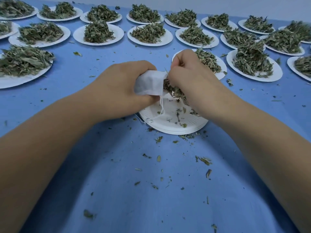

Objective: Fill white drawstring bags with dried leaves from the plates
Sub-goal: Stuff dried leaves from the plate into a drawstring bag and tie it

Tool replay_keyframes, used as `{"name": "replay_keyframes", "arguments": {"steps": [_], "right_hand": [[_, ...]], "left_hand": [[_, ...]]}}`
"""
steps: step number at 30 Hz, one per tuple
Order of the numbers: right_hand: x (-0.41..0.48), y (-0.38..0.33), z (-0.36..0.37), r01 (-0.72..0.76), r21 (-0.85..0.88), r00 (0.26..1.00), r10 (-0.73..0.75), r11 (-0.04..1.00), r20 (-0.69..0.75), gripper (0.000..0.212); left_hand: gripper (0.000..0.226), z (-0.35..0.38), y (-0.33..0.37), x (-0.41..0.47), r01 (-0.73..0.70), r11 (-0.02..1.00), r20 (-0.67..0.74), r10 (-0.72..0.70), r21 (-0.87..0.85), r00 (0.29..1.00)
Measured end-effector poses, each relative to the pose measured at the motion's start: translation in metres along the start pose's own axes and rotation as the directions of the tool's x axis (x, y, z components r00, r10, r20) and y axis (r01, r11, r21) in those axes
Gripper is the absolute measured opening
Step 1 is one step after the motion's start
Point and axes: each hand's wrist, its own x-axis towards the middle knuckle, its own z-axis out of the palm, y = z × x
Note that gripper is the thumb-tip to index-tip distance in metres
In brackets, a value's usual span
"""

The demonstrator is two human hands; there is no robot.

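Observation:
My left hand [121,86] grips a small white drawstring bag [149,85], its mouth turned to the right and its strings [161,106] dangling onto the plate below. My right hand [191,81] holds a clump of dried leaves [175,91] pressed against the bag's mouth. Both hands hover over a stack of white paper plates [175,121] that carries only a few leaf scraps. How full the bag is cannot be seen.
Several white plates heaped with dried leaves [98,33] stand in rows across the far half of the blue table [134,190]; one [217,64] sits just behind my right hand. Loose leaf bits litter the cloth in front of me.

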Motion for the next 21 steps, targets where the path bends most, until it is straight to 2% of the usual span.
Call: {"name": "replay_keyframes", "arguments": {"steps": [3, 12, 17, 21], "right_hand": [[0.002, 0.002, -0.003, -0.025, 0.000, 1.000, 0.025, 1.000, 0.015, 0.009], [-0.008, 0.007, -0.014, 0.079, 0.114, 0.997, -0.081, 0.990, 0.016, 0.022], [-0.010, 0.009, -0.023, 0.122, 0.098, 0.991, -0.127, 0.988, 0.049, 0.024], [-0.012, 0.010, -0.027, 0.179, 0.122, 0.983, -0.183, 0.976, 0.022, 0.028]], "left_hand": [[0.043, 0.004, 0.002, 0.001, -0.016, 0.998, -0.036, 0.019, 0.066, 0.999], [0.051, 0.007, 0.004, -0.002, 0.006, 1.000, -0.095, -0.006, 0.002, 0.995], [0.031, 0.010, 0.006, -0.002, 0.019, 0.996, -0.083, -0.026, -0.090, 0.996], [0.031, 0.009, 0.005, -0.003, 0.036, 0.993, -0.080, -0.044, -0.108, 0.996]]}}
